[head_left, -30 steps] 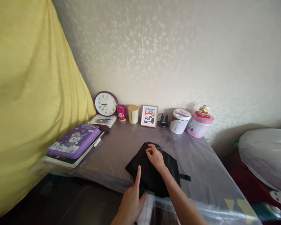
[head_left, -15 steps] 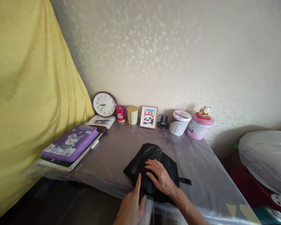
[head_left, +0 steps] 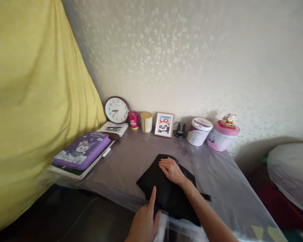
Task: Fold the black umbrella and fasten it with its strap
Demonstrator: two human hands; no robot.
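At the near side of the plastic-covered table (head_left: 127,161) lies a folded black fabric item (head_left: 173,201), which serves here as the hub of the dial. Its short black strap (head_left: 206,197) juts out just past three o'clock. The person's right hand (head_left: 172,171) rests palm down on the fabric toward twelve o'clock, its fingers together and laid flat rather than clamped on anything, with the forearm running back toward five. At seven o'clock, the left hand (head_left: 144,220) extends its index finger over the fabric's near edge, the thumb apart from it; the other fingers are hidden, so whether they grip anything cannot be told. Farther out at ten o'clock, a purple zippered case (head_left: 82,151) with a cartoon character lies on a book (head_left: 77,174). A round wall clock (head_left: 117,110) and a magenta canister (head_left: 133,120) stand at eleven, and a yellow-lidded canister (head_left: 146,122) between eleven and twelve. The framed panda picture (head_left: 164,124) is at twelve, near a small black device (head_left: 180,130). At one o'clock stands a white tub (head_left: 199,132), and just beyond it, a pink-lidded tub (head_left: 221,138) bears a lucky-cat figurine (head_left: 228,121).
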